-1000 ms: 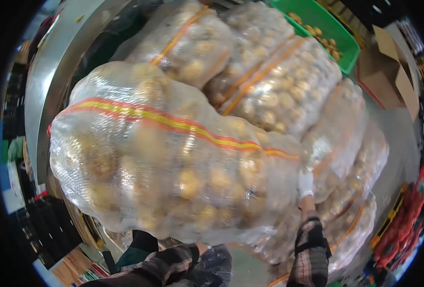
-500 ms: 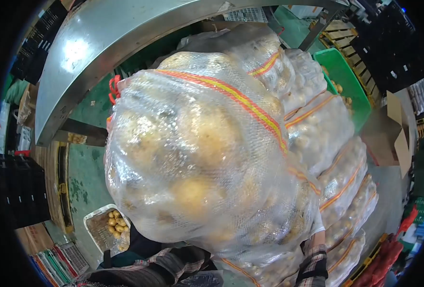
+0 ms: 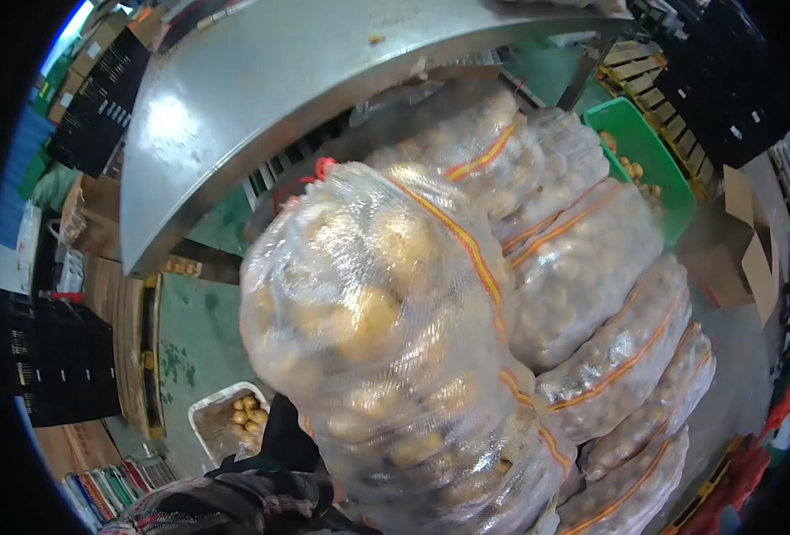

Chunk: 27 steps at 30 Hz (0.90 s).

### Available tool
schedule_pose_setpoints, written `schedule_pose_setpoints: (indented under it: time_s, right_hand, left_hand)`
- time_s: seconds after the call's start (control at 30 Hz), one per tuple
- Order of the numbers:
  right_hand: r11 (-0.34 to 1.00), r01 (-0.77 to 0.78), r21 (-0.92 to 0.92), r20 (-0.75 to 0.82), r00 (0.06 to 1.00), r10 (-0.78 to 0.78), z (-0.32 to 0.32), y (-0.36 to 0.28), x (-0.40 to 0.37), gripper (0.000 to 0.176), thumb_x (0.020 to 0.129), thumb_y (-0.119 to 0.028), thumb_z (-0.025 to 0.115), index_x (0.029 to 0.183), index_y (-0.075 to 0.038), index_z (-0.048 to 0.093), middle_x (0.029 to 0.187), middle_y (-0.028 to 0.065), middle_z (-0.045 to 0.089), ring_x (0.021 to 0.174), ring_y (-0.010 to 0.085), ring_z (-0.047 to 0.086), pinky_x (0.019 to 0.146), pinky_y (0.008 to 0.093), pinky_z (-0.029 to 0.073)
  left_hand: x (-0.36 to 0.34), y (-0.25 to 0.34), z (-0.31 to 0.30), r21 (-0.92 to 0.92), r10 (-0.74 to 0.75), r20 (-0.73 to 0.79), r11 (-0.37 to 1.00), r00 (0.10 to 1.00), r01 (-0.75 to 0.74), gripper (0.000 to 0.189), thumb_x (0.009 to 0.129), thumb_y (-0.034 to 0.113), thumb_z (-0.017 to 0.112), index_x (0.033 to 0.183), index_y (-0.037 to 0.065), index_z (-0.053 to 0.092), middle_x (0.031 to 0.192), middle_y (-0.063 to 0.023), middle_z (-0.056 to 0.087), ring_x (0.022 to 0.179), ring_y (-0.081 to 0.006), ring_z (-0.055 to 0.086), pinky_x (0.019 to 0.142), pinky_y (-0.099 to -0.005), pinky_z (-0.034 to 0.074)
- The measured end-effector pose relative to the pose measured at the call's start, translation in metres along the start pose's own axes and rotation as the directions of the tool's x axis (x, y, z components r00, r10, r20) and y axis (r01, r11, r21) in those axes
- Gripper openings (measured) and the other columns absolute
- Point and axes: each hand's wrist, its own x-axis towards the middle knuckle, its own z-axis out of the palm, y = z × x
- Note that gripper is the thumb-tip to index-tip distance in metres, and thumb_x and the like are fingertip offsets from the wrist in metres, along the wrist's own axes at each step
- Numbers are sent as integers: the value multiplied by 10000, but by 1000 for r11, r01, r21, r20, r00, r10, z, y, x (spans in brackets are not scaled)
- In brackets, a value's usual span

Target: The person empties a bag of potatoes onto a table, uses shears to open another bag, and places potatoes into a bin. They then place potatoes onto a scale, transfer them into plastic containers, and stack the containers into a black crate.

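A large clear mesh sack of potatoes (image 3: 368, 339) fills the middle of the view, close to my body. It has a red-and-yellow stripe and a red tie at its upper end. My left forearm, in a plaid sleeve (image 3: 234, 504), reaches in along the bottom edge toward the sack's underside. The left hand itself is hidden behind the sack. My right hand does not show; the sack's lower right side covers the place where it was seen before. Several similar potato sacks (image 3: 587, 276) lie stacked to the right, touching or close to this one.
A curved steel table (image 3: 261, 67) spans the top. At lower left stands a white bin (image 3: 200, 419) with potatoes, and at upper right a green crate (image 3: 676, 196) with more. An open cardboard box (image 3: 720, 259), a wooden pallet (image 3: 640, 76) and black crates (image 3: 65, 361) stand around.
The sack's tied end has moved right and down in view, away from the camera, and the sack looks smaller. The white-gloved right hand at its lower right edge has gone out of sight.
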Motion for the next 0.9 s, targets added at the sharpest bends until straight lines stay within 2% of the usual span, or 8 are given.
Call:
schedule_pose_setpoints:
  time_s: [0.33,0.57,0.7,0.73,0.77,0.8,0.87,0.9]
  right_hand:
    - [898,429,-102,225,889,-399,54,-156,-222,269,967,-266,501,1072,-45,612,847,27,636,616,116,573,477,232,447]
    - [622,767,-159,514,602,-611,212,-245,-434,249,958,-237,527,1077,-33,606,837,29,622,587,90,547,429,209,407]
    - [319,947,-34,705,249,-664,363,-241,-507,216,968,-201,497,971,-10,599,758,-22,590,513,19,473,373,167,292]
    - [365,930,-47,670,301,-679,406,-224,-538,184,963,-179,504,912,-19,581,766,-18,583,517,15,464,380,166,286]
    - [447,895,-3,845,241,-477,441,-222,-548,162,951,-164,527,921,-14,581,752,-17,564,525,31,465,396,181,310]
    - [489,872,31,900,189,-393,483,-210,-555,165,944,-159,546,973,-5,597,717,-23,533,532,41,470,395,188,314]
    - [484,875,20,946,140,-292,583,-181,-564,176,856,-159,681,829,3,617,645,46,569,467,105,526,382,237,381]
    - [578,815,-48,952,212,-219,633,-162,-566,214,822,-177,711,853,13,619,668,60,578,490,150,559,415,281,443]
  left_hand:
    - [-222,99,83,239,121,459,937,880,-254,502,897,254,438,1353,43,433,1409,-170,430,1306,-314,388,1091,-541,248]
    - [-364,221,117,61,278,737,880,616,-470,503,899,246,419,1359,42,427,1415,-178,420,1324,-327,366,1102,-549,227]
    - [-404,303,118,-108,387,790,851,475,-514,504,900,242,409,1362,42,423,1419,-182,415,1335,-335,353,1108,-553,215]
    - [-408,322,113,-150,415,793,843,447,-516,504,900,241,406,1363,41,422,1420,-183,414,1337,-337,350,1109,-555,212]
    - [-412,341,108,-194,444,791,834,421,-516,504,900,239,403,1363,41,422,1421,-184,412,1340,-339,347,1111,-556,209]
    - [-415,358,103,-240,471,788,828,396,-507,504,900,238,400,1364,41,421,1422,-185,411,1343,-341,344,1112,-557,206]
    - [-423,395,91,-359,543,772,802,331,-478,505,901,236,395,1366,41,419,1423,-188,408,1348,-345,338,1115,-559,201]
    - [-426,414,84,-437,589,753,781,293,-446,505,901,235,392,1366,41,418,1424,-189,407,1351,-347,335,1117,-560,198]
